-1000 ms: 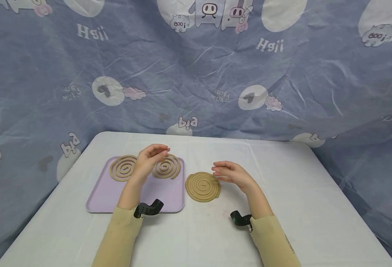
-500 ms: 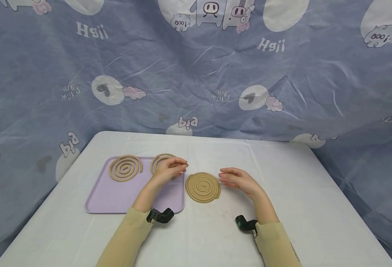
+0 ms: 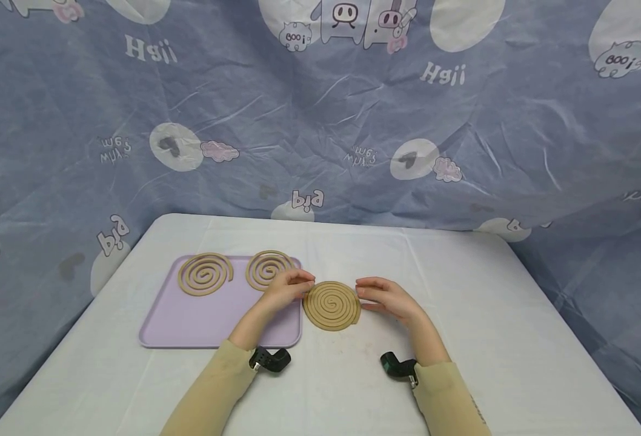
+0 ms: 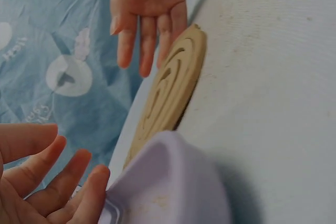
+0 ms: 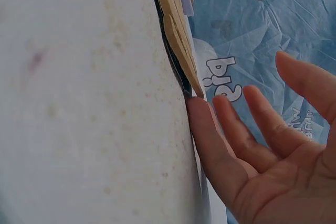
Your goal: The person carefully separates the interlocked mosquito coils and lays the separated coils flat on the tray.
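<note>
The mosquito coil [image 3: 332, 306] lies flat, spiral upward, one outer end at near right. Left hand [image 3: 285, 289] and right hand [image 3: 390, 299] flank it, fingers loosely apart.

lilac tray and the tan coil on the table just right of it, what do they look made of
Lilac tray: probably moulded plastic with a smooth, satin finish, judging by its even colour and rounded, seamless rim.
Tan coil: perhaps a dry, pressed powder or fibre material; it looks opaque and matte, with narrow spiral grooves, but the exact substance can't be told.
</note>
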The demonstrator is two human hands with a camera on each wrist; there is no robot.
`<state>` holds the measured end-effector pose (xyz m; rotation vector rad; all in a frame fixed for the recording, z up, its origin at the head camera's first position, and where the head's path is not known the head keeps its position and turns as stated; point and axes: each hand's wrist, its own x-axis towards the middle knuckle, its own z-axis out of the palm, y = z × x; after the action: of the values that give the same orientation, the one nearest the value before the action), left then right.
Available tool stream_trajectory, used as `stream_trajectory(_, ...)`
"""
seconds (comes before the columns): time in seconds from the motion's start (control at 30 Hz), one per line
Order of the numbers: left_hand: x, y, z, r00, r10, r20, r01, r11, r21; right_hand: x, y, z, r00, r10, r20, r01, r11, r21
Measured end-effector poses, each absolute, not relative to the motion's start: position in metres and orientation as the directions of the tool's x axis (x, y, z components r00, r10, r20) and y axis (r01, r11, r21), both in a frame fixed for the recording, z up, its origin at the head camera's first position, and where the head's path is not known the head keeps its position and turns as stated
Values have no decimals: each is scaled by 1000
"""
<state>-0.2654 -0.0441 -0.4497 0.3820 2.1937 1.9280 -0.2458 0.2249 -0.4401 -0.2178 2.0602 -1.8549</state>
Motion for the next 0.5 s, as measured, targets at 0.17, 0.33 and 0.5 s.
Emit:
stream_trajectory(0.17, -265, -41, -456, -949, 313, 31, 83, 154, 985, -247, 222, -444, -930, -333, -159, 131, 104, -986)
stream_trajectory(0.33, -264, -41, -457, -954, 297, 31, 80, 152, 985, -248, 219, -449, -933, -329, -148, 122, 100, -988)
stream_trajectory(0.5, -264, -39, -456, -959, 282, 35, 80, 151, 985, -246, 215, -449, -932, -319, -172, 145, 108, -984)
